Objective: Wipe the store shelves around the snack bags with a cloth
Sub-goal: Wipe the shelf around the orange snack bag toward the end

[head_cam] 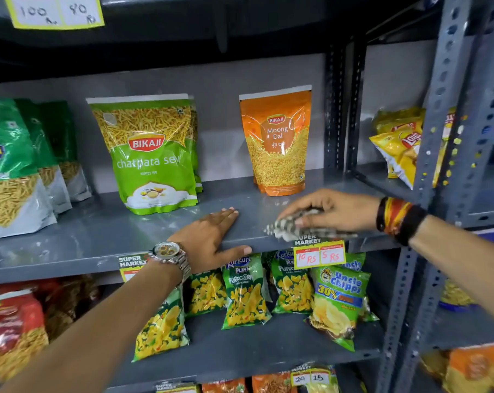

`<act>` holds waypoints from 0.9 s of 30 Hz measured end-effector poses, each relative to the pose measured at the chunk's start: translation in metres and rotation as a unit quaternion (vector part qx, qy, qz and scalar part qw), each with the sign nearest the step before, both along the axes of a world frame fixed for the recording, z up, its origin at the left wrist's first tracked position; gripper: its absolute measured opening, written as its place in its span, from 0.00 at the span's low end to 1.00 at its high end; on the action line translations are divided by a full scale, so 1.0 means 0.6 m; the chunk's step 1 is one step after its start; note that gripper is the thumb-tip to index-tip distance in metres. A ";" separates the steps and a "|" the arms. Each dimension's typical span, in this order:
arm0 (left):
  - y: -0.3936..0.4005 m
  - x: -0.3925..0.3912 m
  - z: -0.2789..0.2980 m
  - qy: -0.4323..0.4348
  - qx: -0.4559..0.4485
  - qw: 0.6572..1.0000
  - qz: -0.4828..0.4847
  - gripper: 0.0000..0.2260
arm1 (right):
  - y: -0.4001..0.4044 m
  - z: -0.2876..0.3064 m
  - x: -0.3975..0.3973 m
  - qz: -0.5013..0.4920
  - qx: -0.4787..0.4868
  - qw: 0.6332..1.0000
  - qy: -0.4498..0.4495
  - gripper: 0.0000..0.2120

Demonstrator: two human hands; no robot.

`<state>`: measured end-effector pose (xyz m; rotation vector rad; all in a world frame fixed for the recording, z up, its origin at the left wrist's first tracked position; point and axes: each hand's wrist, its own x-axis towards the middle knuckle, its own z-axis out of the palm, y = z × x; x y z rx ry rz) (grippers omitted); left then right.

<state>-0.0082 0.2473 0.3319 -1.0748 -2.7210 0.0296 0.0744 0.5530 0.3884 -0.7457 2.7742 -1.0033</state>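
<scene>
Our right hand [329,212] presses the crumpled cloth [295,226] on the shelf [98,234] front edge, orange bag [278,143] at its 11 o'clock. Left hand [211,236] lies flat, released, at the cloth's 9 o'clock; we judge the right nearer that bag.

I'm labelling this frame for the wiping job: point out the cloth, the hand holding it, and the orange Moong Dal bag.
cloth [289,226], head view, on its striped folds.
right hand [329,207], head view, on its back.
Moong Dal bag [278,154], head view, on its front panel.
</scene>
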 end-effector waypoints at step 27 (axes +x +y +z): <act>0.181 0.010 0.009 -0.026 -0.006 0.997 -0.066 0.46 | 0.115 0.020 -0.169 -0.361 -0.090 0.918 0.140 0.15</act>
